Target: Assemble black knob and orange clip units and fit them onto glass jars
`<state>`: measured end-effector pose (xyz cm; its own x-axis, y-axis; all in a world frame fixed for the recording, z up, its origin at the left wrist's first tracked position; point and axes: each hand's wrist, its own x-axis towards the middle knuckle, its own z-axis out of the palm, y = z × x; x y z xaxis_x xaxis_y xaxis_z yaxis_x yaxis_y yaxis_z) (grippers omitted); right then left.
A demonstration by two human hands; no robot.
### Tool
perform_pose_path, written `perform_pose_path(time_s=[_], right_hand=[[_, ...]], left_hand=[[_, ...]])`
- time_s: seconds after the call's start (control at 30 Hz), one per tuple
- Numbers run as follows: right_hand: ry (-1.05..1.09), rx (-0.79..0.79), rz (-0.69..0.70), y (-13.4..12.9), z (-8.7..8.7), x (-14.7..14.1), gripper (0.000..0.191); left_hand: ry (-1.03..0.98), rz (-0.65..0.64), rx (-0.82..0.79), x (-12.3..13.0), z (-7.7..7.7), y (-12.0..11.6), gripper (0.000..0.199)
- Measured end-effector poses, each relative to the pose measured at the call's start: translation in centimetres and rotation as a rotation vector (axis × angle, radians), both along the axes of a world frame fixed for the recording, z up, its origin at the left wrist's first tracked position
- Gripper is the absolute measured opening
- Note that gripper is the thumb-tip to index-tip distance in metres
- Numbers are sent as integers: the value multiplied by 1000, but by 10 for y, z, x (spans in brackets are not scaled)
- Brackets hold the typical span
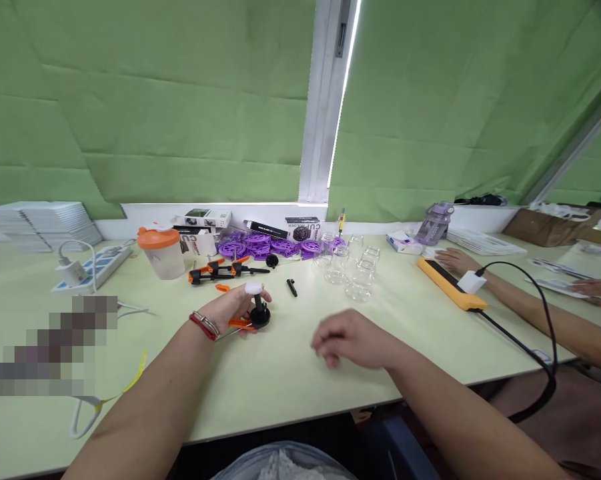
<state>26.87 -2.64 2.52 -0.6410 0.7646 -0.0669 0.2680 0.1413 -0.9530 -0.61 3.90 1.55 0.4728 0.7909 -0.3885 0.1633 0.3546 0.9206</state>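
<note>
In my left hand (237, 310) is a black mounting part (260, 317) with a short post and a round white cap on top. An orange lever and a thin metal rod show beneath the palm. My right hand (353, 339) hovers over the table to the right, its fingers curled inward and blurred, so anything between them is hidden. Beyond the hands lies a small black piece (292, 287). Several black-and-orange clamps (225, 270) rest behind my left hand, with a loose orange piece (223, 288) near it.
Purple wheel-like parts (260, 245) are heaped by the wall with cup holder boxes (303, 229). Clear glass cups (357, 283) stand right of centre. An orange-lidded cup (161, 252) and a power strip (95, 270) are left. Another person's arm (530, 300) rests by a yellow power strip (450, 285).
</note>
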Motion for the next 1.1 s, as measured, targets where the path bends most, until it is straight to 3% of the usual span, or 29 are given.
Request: perform_pose_path(time_s=[0.13, 0.27, 0.43, 0.67, 0.83, 1.1], right_hand=[[154, 105, -180, 71, -3, -54, 18], [276, 59, -184, 107, -20, -82, 21], [392, 6, -151, 103, -33, -86, 31], [320, -56, -131, 89, -33, -87, 29], [333, 2, -155, 91, -38, -94, 19], [247, 223, -150, 90, -38, -99, 11]], left_hand=[[6, -10, -7, 0, -2, 2, 54], [-10, -18, -12, -3, -7, 6, 56], [-19, -23, -14, -2, -7, 5, 57], [-40, -32, -12, -2, -8, 4, 56], [-29, -29, -17, -2, -10, 5, 55], [36, -19, 32, 1, -10, 5, 54]])
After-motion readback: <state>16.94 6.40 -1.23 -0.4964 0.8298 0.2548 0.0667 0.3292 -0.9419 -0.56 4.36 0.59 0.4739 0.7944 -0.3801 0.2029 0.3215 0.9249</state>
